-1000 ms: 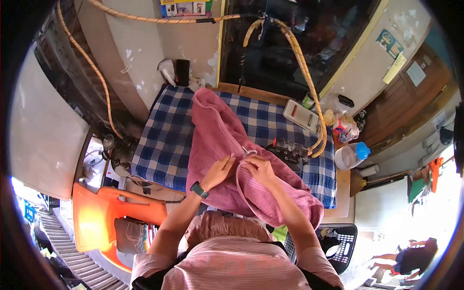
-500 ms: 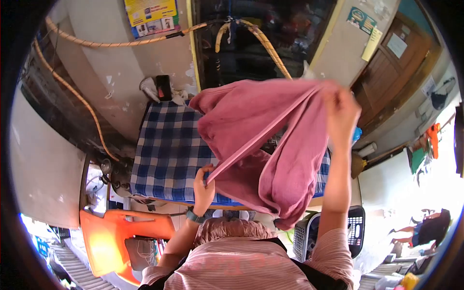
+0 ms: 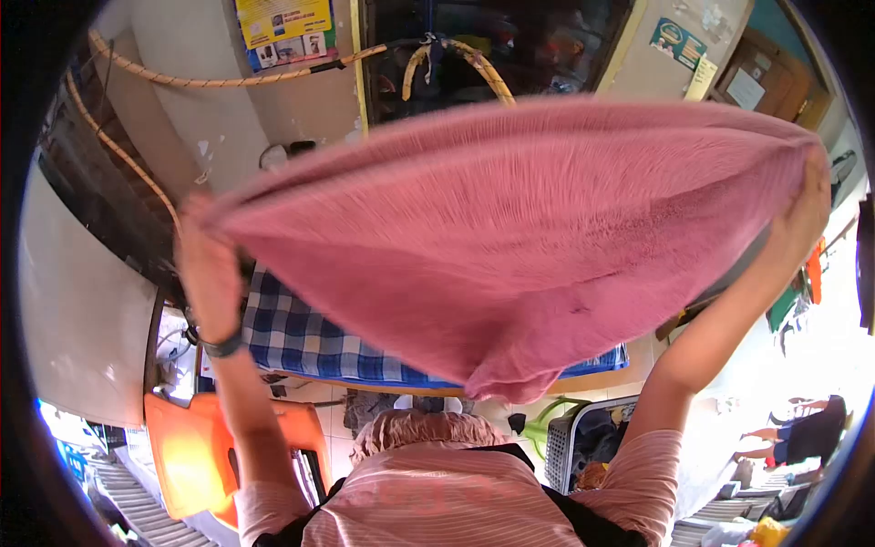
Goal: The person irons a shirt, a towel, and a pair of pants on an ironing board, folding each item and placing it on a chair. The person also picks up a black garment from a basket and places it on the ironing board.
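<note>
A pink towel is spread wide in the air between my two hands, its lower edge sagging to a bunched point near my body. My left hand, blurred and wearing a dark wristband, grips one corner at the far left. At the upper right, my right hand is closed on the opposite corner. Beneath the towel, a blue and white checked cloth covers a table, mostly hidden from view.
An orange chair with books on it stands at the lower left. To the lower right is a grey basket of clothes, beside a green stool. A dark window is behind the table. Another person is at the far right.
My hands have moved far apart, left hand going left and right hand going right. The towel has gone from folded and hanging to stretched out wide and billowing.
</note>
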### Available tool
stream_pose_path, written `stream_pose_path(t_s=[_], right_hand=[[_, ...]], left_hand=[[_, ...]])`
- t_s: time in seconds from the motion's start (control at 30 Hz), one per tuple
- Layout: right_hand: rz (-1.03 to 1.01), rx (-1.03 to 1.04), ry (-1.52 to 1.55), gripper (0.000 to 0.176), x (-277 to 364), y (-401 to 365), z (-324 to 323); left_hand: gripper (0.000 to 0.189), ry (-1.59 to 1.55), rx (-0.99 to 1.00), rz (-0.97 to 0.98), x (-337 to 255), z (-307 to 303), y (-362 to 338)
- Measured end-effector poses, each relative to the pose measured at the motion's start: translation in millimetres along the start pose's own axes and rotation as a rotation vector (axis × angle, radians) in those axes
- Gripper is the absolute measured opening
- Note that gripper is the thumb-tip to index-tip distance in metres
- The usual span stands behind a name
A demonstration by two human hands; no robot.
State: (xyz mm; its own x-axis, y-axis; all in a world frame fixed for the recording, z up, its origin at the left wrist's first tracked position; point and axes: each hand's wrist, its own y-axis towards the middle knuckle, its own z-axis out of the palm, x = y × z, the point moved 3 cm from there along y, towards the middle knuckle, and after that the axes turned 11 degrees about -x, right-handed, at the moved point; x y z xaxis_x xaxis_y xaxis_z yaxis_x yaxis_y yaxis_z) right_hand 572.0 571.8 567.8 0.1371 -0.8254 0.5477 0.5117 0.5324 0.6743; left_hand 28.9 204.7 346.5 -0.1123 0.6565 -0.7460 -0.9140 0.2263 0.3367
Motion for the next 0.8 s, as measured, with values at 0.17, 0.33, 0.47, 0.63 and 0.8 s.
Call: stream_pose_path(t_s=[0.17, 0.33, 0.47, 0.63, 0.8], right_hand=[[0.127, 0.025, 0.008, 0.042, 7, -11, -9], [-0.399, 0.101, -0.765, 0.046, 26, -38, -18], [-0.017, 0.474, -0.603, 0.041, -107, -98, 80], [0.095, 0.384, -0.177, 0.037, -176, -138, 141], [0.055, 0.301, 0.01, 0.034, -117, -100, 152]], left_hand=[[0.038, 0.209, 0.02, 0.639, -171, 28, 70], [0.036, 0.284, 0.08, 0.745, -235, -4, 113], [0.03, 0.944, 0.219, 0.138, -135, 60, 158], [0.03, 0.59, 0.039, 0.266, -113, 40, 188], [0.03, 0.388, 0.005, 0.732, -168, 38, 156]])
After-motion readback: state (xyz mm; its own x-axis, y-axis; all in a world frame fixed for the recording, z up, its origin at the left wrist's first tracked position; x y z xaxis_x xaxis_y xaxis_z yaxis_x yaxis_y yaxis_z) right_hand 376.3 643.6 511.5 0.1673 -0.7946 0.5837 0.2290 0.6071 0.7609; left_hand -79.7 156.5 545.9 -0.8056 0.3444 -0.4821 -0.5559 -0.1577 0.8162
